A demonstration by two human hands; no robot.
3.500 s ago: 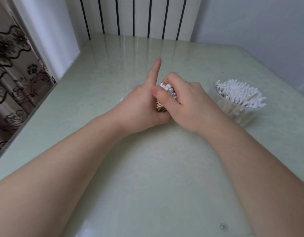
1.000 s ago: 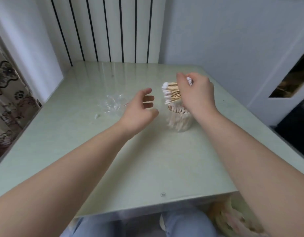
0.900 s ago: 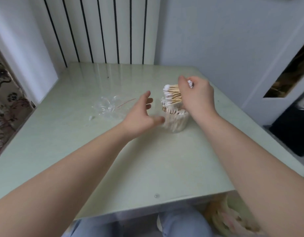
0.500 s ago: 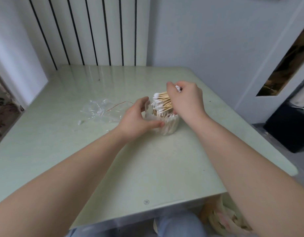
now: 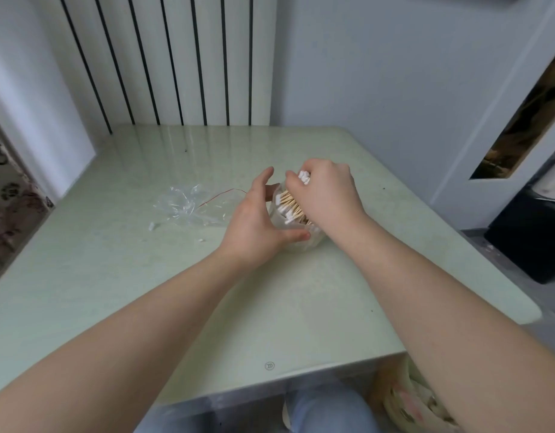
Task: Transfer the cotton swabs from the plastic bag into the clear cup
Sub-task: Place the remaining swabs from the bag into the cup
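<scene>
Presently, the clear cup (image 5: 303, 247) stands upright on the pale green tabletop (image 5: 145, 276), at about 1 o'clock from the tabletop's centre. It already holds a mass of cotton swabs.

The left hand (image 5: 254, 226) steadies the cup from the 9 o'clock side. Its thumb lies across the near wall, and its fingers (image 5: 263, 180) reach round the far side, curved to the wall.

The right hand (image 5: 327, 195) is over the cup mouth at 12 o'clock. Its fingers (image 5: 313, 170) are curled tight round a bundle of cotton swabs (image 5: 290, 204). The bundle is tilted, with its lower white tips down inside the cup and its upper tips showing past the knuckles. Whether those lower tips touch the swabs beneath cannot be told.

The plastic bag (image 5: 192, 206) lies crumpled and flat at 9 o'clock from the cup, near the left hand but apart from it. A thin red strip (image 5: 221, 195) (possibly the bag's tear strip) runs along its upper edge. A small white scrap (image 5: 153, 226) lies just beside the bag at its 8 o'clock corner.
</scene>
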